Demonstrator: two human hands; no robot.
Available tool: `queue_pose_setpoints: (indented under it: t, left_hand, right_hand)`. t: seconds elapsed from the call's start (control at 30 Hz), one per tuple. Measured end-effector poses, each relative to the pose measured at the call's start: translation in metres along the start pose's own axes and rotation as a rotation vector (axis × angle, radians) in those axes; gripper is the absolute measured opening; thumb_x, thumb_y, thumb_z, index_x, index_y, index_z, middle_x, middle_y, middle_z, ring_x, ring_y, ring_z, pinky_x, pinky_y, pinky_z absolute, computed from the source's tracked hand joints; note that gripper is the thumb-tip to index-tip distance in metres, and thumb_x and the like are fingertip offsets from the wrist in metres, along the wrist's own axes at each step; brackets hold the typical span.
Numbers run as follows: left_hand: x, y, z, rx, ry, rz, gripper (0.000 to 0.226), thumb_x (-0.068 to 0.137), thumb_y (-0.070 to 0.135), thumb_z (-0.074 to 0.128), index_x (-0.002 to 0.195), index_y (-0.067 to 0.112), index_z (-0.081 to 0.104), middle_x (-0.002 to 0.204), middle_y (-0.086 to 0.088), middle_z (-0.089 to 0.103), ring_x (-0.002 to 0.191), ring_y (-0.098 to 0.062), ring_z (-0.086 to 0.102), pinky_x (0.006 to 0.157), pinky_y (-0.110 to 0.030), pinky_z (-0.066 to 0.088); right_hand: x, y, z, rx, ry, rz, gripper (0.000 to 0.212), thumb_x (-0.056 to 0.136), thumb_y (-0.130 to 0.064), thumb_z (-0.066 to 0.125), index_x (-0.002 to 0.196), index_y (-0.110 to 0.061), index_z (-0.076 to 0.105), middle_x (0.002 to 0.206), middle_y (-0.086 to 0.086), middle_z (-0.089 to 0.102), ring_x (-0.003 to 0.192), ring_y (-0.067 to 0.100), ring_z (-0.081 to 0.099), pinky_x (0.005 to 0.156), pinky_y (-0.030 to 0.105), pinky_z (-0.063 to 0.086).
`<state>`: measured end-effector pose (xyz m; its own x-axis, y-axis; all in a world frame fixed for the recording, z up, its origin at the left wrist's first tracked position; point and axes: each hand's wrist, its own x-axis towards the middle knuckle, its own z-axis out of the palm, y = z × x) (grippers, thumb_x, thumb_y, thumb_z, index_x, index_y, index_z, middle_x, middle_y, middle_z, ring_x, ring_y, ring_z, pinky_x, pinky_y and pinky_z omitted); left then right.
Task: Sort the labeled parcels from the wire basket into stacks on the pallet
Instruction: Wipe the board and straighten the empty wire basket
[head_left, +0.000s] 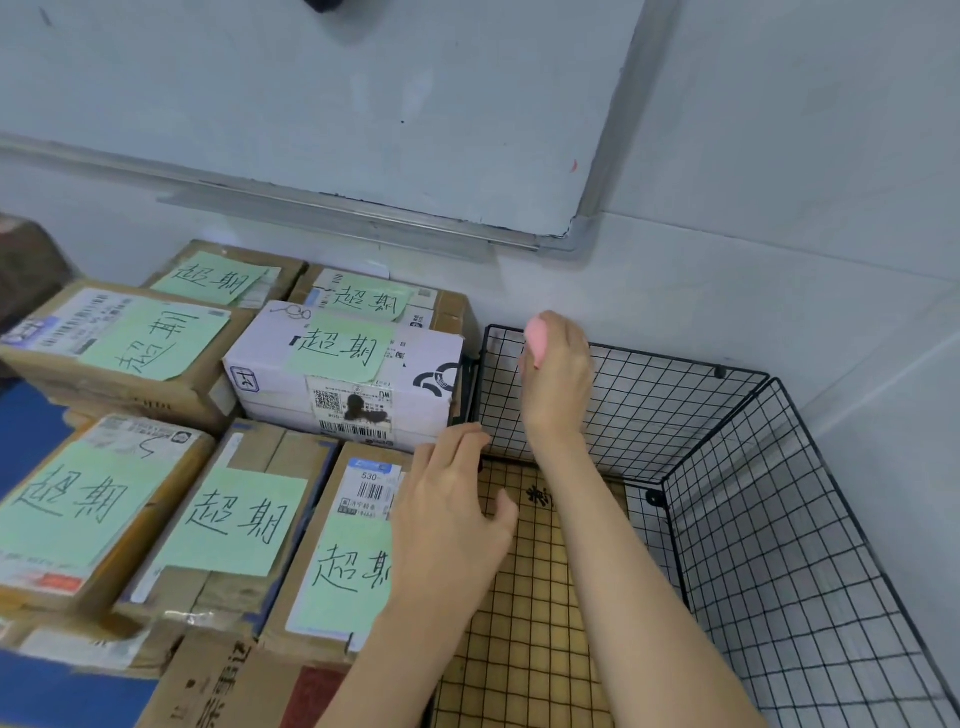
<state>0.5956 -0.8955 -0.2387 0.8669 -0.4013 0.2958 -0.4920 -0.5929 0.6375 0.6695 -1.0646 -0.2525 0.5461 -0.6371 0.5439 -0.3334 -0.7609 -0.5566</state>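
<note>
While right hand (558, 379) grips pink object (535, 338) over wire basket (727, 467), left hand (447, 525) fingers loose, empty.

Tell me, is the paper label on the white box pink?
No, the label on the white box is pale green with black handwriting.

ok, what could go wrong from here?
1. The right hand grips a pink object close to the wire basket rear wall; the knuckles may snag the mesh.
2. The left hand hovers over the near parcel; a brush could peel its green label.
</note>
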Motion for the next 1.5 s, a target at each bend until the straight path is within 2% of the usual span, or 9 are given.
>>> queue_pose_setpoints:
  t: [0.37,0.53,0.8,0.9,1.07,1.2,1.3,1.37,1.5]
  left_hand:
    - [-0.001,-0.001,-0.005,0.005,-0.016,0.010,0.047,0.076,0.018,0.073,0.122,0.019,0.061,0.126,0.011,0.056,0.107,-0.013,0.048,0.084,-0.032,0.048]
    - [-0.002,-0.002,-0.005,-0.020,-0.068,0.022,0.049,0.080,0.020,0.072,0.126,0.020,0.058,0.134,0.014,0.048,0.110,-0.010,0.053,0.078,-0.025,0.046]
    - [0.001,0.003,-0.004,-0.080,-0.089,0.005,0.051,0.081,0.017,0.072,0.130,0.019,0.055,0.138,0.012,0.042,0.102,-0.012,0.056,0.078,-0.027,0.050]
    - [0.000,0.000,-0.005,-0.078,-0.076,-0.004,0.051,0.081,0.016,0.072,0.129,0.019,0.055,0.138,0.014,0.042,0.099,-0.007,0.051,0.076,-0.025,0.046]
    - [-0.002,-0.003,-0.005,-0.063,-0.071,0.022,0.051,0.080,0.014,0.072,0.129,0.017,0.056,0.135,0.010,0.048,0.110,-0.017,0.055,0.092,-0.039,0.049]
    - [-0.002,0.000,-0.003,-0.112,-0.068,0.001,0.051,0.083,0.014,0.071,0.131,0.015,0.054,0.136,0.008,0.047,0.112,-0.015,0.051,0.093,-0.031,0.046]
    - [-0.001,0.001,-0.003,-0.141,-0.066,-0.010,0.051,0.083,0.013,0.070,0.131,0.017,0.053,0.135,0.010,0.045,0.091,-0.010,0.048,0.080,-0.025,0.044]
    - [-0.001,0.001,-0.002,-0.147,-0.071,-0.016,0.052,0.083,0.013,0.070,0.132,0.017,0.053,0.136,0.009,0.045,0.088,-0.010,0.048,0.077,-0.026,0.044]
    - [-0.003,0.000,-0.001,-0.155,-0.064,-0.031,0.056,0.081,0.012,0.072,0.134,0.016,0.052,0.137,0.007,0.044,0.086,-0.011,0.052,0.076,-0.028,0.047]
  right_hand:
    - [0.004,-0.006,-0.006,0.233,-0.179,-0.081,0.044,0.088,0.002,0.063,0.126,-0.021,0.062,0.123,0.005,0.064,0.105,0.026,0.063,0.087,0.041,0.055]
    - [0.005,0.045,-0.059,0.202,0.050,0.034,0.043,0.090,-0.007,0.065,0.131,-0.019,0.059,0.135,-0.003,0.056,0.106,0.004,0.056,0.077,0.001,0.044]
    - [0.002,0.045,-0.028,0.188,-0.034,0.007,0.041,0.093,0.001,0.058,0.129,-0.016,0.061,0.130,0.001,0.056,0.094,0.010,0.065,0.070,0.033,0.061]
    - [0.006,0.046,-0.028,0.116,-0.106,-0.064,0.041,0.089,0.000,0.064,0.127,-0.014,0.063,0.129,0.005,0.061,0.114,0.019,0.059,0.096,0.030,0.049]
    - [0.018,0.103,-0.074,0.067,-0.061,0.026,0.033,0.097,-0.011,0.056,0.129,-0.017,0.061,0.127,-0.002,0.059,0.107,0.007,0.054,0.083,0.005,0.044]
    - [0.017,0.109,-0.077,0.165,0.036,0.207,0.036,0.092,-0.018,0.053,0.127,-0.025,0.057,0.129,-0.006,0.052,0.097,0.010,0.062,0.073,0.032,0.062]
    - [0.012,0.075,-0.054,0.159,0.027,0.186,0.036,0.095,-0.002,0.053,0.130,-0.010,0.056,0.127,-0.002,0.047,0.084,-0.016,0.056,0.058,0.005,0.049]
    - [-0.001,0.050,-0.042,0.141,-0.043,0.059,0.039,0.093,0.007,0.054,0.129,-0.006,0.058,0.125,-0.001,0.051,0.092,-0.029,0.047,0.068,-0.003,0.042]
    - [0.006,0.061,-0.047,0.114,-0.141,-0.020,0.042,0.091,-0.001,0.060,0.131,-0.015,0.060,0.135,0.000,0.056,0.115,0.003,0.055,0.098,0.018,0.044]
